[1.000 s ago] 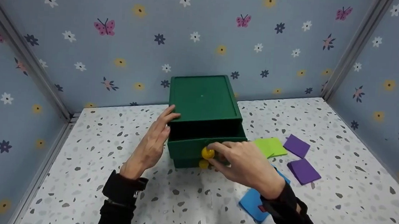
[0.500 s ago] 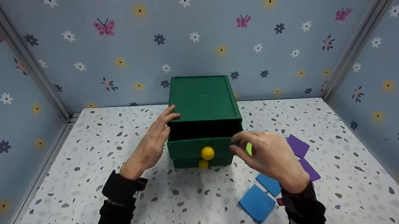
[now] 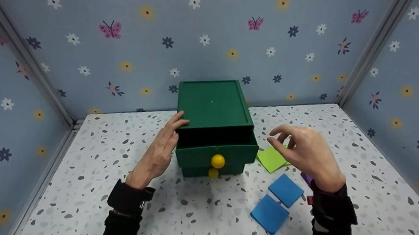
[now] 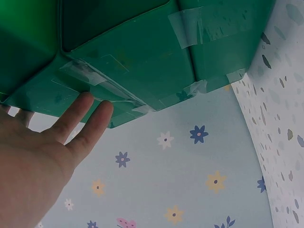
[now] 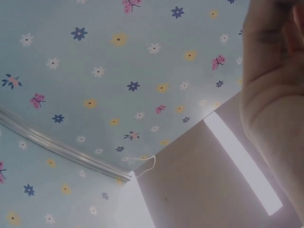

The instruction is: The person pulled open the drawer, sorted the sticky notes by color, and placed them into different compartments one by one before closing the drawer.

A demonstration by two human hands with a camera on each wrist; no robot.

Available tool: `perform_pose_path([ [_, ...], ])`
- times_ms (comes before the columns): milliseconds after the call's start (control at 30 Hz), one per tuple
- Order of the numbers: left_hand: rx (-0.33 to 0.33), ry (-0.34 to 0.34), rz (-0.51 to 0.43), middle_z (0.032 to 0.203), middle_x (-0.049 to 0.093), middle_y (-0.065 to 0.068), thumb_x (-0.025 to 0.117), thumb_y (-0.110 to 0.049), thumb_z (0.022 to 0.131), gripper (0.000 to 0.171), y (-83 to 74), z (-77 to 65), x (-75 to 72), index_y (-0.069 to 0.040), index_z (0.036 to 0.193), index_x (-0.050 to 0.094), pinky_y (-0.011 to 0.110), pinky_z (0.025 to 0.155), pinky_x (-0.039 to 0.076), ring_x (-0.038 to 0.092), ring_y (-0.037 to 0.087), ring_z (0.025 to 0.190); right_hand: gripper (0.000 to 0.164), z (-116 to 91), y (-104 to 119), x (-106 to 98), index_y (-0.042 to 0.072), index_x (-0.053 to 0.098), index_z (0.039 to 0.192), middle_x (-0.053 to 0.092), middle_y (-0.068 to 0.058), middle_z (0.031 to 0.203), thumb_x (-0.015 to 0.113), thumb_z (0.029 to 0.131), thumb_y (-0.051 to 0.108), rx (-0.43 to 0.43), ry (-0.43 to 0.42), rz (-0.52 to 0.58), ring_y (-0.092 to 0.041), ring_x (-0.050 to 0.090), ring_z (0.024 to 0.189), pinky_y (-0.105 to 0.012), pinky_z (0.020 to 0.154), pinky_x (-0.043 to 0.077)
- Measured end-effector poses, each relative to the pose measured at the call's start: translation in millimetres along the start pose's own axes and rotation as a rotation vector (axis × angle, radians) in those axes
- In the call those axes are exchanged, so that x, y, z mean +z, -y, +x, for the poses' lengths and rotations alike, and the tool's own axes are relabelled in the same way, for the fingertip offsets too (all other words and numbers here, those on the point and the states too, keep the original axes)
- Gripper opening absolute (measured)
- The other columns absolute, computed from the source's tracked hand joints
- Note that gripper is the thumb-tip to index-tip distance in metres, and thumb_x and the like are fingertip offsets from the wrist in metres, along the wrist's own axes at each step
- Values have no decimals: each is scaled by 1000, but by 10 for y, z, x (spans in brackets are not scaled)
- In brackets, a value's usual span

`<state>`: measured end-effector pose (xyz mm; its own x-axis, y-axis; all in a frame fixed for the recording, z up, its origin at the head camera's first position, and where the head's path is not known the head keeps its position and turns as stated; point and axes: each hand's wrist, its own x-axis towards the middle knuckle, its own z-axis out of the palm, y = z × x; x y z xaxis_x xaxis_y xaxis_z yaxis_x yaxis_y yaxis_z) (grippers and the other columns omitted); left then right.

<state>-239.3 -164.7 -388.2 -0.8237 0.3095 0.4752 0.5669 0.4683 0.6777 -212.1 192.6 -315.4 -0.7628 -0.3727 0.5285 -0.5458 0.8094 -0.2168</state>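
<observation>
A small green drawer box (image 3: 214,105) stands at the back of the table, its upper drawer (image 3: 195,155) pulled partway out and dark inside. A yellow knob (image 3: 218,161) sticks out from that drawer, with a second yellow knob (image 3: 213,173) just below. My left hand (image 3: 158,153) rests against the box's left side, fingers extended and fingertips at the top edge. In the left wrist view, its fingers (image 4: 78,118) touch the green side near clear tape (image 4: 85,73). To the right of the box, my right hand (image 3: 310,152) hovers above a lime green square (image 3: 270,159), fingers loosely bent, holding nothing.
Two blue squares (image 3: 286,190) lie in front of the right hand, one nearer the front. A purple square (image 3: 305,178) is mostly hidden under the right hand and wrist. Flower-patterned walls (image 3: 136,53) enclose the speckled white table (image 3: 98,183).
My right hand has let go of the upper yellow knob and moved right, over the lime green and purple squares. The left hand and the drawer have stayed in place.
</observation>
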Motion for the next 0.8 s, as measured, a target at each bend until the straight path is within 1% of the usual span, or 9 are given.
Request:
perform_pose_path([
  [133, 4, 1, -2, 158, 16, -11, 26, -26, 105, 39, 2, 1, 0, -31, 142, 36, 48, 119, 18, 15, 14, 147, 15, 5, -34, -20, 21, 70, 98, 69, 7, 75, 63, 91, 31, 6, -2, 12, -1, 50, 55, -18, 50, 39],
  [300, 12, 0, -12, 158, 16, -10, 26, -26, 105, 40, 6, -1, 0, -30, 143, 36, 47, 119, 19, 15, 14, 147, 14, -4, -62, -38, 20, 71, 97, 69, 6, 74, 64, 90, 30, 19, -5, 18, -3, 49, 56, -18, 50, 39],
  [400, 10, -1, -10, 158, 15, -12, 26, -27, 105, 40, 6, -3, -1, -31, 143, 36, 46, 120, 19, 15, 11, 147, 14, -3, -95, -40, 19, 71, 96, 69, 5, 73, 65, 90, 29, 29, 1, 27, -4, 49, 55, -18, 49, 39],
  [567, 15, -2, -9, 158, 16, -11, 26, -28, 105, 39, 9, -2, -1, -32, 143, 36, 47, 119, 19, 15, 13, 147, 14, 10, -168, -28, 18, 71, 96, 70, 2, 74, 65, 89, 29, 52, 24, 34, -3, 50, 52, -18, 48, 39],
  [800, 23, -2, 2, 158, 16, -9, 27, -27, 105, 40, 19, 0, -4, -31, 143, 36, 47, 119, 20, 15, 14, 147, 20, 15, -220, -21, 18, 70, 98, 69, 3, 75, 63, 90, 35, 84, 57, 12, -5, 52, 57, -20, 53, 42],
])
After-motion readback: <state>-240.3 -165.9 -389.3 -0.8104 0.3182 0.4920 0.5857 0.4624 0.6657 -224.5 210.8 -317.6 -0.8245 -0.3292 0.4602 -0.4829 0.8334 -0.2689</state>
